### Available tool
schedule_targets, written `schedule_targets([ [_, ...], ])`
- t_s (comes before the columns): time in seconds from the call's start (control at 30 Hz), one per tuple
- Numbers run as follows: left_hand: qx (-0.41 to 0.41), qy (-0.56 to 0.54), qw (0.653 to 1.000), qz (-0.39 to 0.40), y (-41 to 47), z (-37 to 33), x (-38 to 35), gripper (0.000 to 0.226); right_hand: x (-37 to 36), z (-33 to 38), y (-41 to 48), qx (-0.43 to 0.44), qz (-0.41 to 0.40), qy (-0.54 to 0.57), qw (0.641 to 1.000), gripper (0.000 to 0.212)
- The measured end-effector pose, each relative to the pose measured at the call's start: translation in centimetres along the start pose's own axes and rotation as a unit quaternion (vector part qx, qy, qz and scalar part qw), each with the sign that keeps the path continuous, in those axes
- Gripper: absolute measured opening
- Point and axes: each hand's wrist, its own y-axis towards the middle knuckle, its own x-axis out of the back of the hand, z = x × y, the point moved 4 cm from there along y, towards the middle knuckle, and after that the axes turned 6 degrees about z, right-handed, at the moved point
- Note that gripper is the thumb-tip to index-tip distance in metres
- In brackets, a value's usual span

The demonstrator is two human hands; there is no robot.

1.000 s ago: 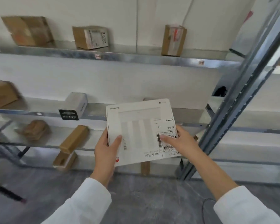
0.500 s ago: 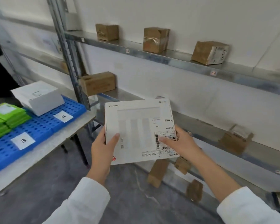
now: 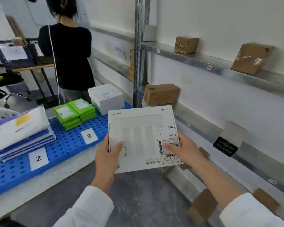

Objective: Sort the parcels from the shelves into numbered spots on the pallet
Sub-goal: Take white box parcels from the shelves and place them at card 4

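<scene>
Reading "HarmonyOS", flat white box (image 3: 143, 138) sits above cards "2" (image 3: 38, 158), "3" (image 3: 89, 136).

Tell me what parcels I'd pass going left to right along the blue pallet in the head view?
stack of white and purple bags → green packs → white box
</scene>
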Motion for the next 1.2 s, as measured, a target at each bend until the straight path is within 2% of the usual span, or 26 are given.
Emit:
schedule_targets([
  [0.2, 0.016, 0.001, 0.999, -0.051, 3.9, 1.1, 1.5, 0.038, -2.1, 0.5, 6.7, 0.010, 0.049, -0.012, 0.999, 0.045],
  [0.33, 0.007, 0.010, 0.997, -0.076, 7.5, 0.6, 0.5, 0.037, -1.7, 0.9, 12.1, 0.027, 0.077, -0.033, 0.996, 0.045],
  [0.63, -0.003, 0.002, 0.988, -0.157, 16.7, -2.1, -3.1, 0.040, 0.7, 2.8, 25.3, 0.070, 0.148, -0.001, 0.986, 0.048],
  [0.9, -0.026, 0.010, 0.981, -0.191, 22.0, -3.4, -4.3, 0.040, 0.6, 4.5, 32.6, 0.101, 0.180, 0.043, 0.978, 0.052],
  [1.2, -0.027, -0.006, 0.975, -0.219, 28.1, -3.2, -2.6, 0.034, -1.8, 7.0, 39.4, 0.113, 0.200, 0.038, 0.973, 0.052],
])
